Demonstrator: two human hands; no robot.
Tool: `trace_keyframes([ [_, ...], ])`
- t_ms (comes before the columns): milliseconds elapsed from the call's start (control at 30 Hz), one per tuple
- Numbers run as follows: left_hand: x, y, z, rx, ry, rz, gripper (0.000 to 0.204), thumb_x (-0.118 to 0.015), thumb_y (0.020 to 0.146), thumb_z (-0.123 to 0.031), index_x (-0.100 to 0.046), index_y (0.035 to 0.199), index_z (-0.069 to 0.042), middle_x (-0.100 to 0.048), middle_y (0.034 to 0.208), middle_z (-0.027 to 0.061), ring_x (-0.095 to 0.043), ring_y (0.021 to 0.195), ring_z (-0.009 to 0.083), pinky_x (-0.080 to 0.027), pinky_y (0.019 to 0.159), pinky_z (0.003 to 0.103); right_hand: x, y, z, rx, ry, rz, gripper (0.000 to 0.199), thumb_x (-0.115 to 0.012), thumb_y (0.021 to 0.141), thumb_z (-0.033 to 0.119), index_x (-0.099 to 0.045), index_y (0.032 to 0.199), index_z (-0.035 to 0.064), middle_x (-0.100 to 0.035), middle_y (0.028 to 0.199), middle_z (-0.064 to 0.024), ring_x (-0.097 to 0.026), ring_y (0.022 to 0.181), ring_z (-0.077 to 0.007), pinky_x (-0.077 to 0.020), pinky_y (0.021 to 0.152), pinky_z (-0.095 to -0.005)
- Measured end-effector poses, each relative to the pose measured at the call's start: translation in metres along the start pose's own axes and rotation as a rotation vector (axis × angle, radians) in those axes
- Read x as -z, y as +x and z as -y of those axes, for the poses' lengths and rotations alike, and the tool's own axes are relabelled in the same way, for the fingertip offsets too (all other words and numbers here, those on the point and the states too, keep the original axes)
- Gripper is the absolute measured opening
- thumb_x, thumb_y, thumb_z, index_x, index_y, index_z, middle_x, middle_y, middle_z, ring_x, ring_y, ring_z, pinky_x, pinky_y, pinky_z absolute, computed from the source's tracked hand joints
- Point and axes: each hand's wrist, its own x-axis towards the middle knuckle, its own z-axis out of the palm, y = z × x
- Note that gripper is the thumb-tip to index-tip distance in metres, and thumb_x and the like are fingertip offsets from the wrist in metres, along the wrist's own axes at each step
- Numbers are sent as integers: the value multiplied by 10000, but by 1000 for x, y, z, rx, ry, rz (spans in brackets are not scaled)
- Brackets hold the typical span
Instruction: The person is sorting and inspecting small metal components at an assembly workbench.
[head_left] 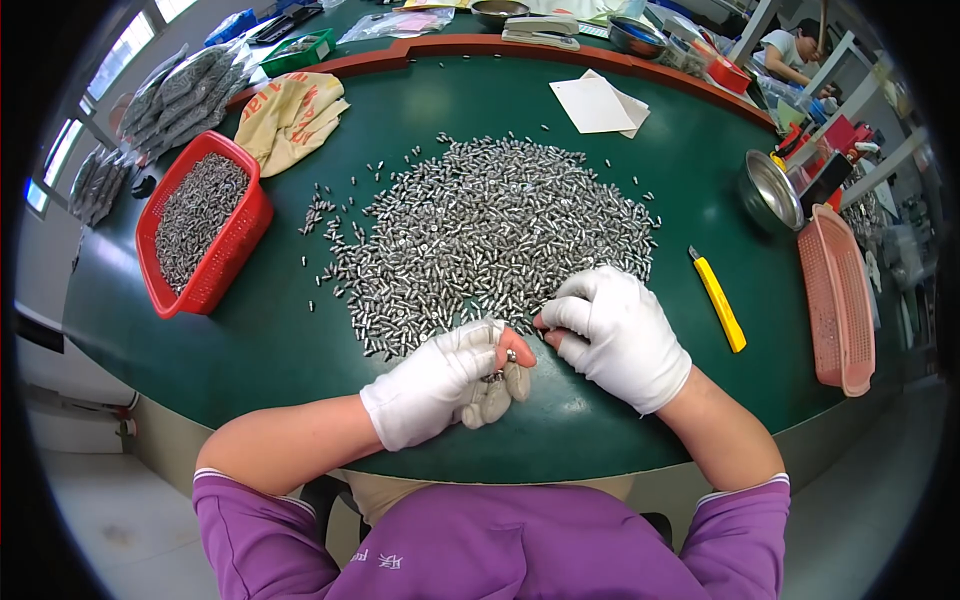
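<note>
A wide heap of small silvery metal parts (pixel 490 220) covers the middle of the green table. My left hand (pixel 445 380), in a white glove with bare fingertips, is at the heap's near edge, its fingers curled around a small metal part (pixel 511 355) that shows by the thumb. Other bits of metal glint among its lower fingers. My right hand (pixel 615 335), gloved the same way, rests against the heap's near right edge with thumb and forefinger nearly together. Whether a part sits between those fingertips is too small to make out.
A red basket (pixel 258 205) full of similar parts stands at left, beside a yellowish cloth bag (pixel 290 120). To the right lie a yellow utility knife (pixel 718 300), a metal bowl (pixel 772 190) and a pink basket (pixel 838 300). White cards (pixel 595 105) lie at the back; another person (pixel 790 55) sits far right.
</note>
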Motion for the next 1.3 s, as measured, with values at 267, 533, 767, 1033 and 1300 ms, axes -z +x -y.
trace_keyframes([
  [267,4,0,4,-34,-53,45,201,-506,961,-222,-532,1121,-103,-572,891,12,-453,607,58,-330,512,174,0,-1,2,-2,-16,58,141,-730,683,122,-655,803,115,-600,823,-57,-591,783,-261,-490,678,-372],
  [533,-11,0,-2,5,50,-71,203,-603,924,-216,-528,1064,-89,-573,867,9,-417,563,41,-301,479,183,2,-1,13,-98,510,21,138,-749,715,127,-671,829,118,-606,812,-55,-592,759,-259,-486,667,-373],
  [767,-7,0,1,-8,86,-76,166,-573,941,-225,-538,1024,-85,-582,849,13,-434,569,40,-319,482,182,1,-3,6,-98,392,-68,208,-754,690,68,-662,874,95,-604,839,-54,-586,782,-228,-480,681,-340],
  [1033,-1,1,3,-35,29,-10,208,-552,951,-296,-549,1019,-99,-581,842,1,-449,579,38,-323,495,171,1,-1,-3,-82,16,-1,125,-691,731,161,-678,854,136,-603,796,-39,-586,758,-261,-490,671,-380],
  [1300,-1,0,2,-52,50,-6,186,-511,964,-269,-562,1032,-103,-595,876,12,-472,605,46,-356,516,174,2,1,0,-3,-54,-10,104,-687,730,187,-673,819,135,-592,772,-43,-585,736,-257,-486,641,-386],
])
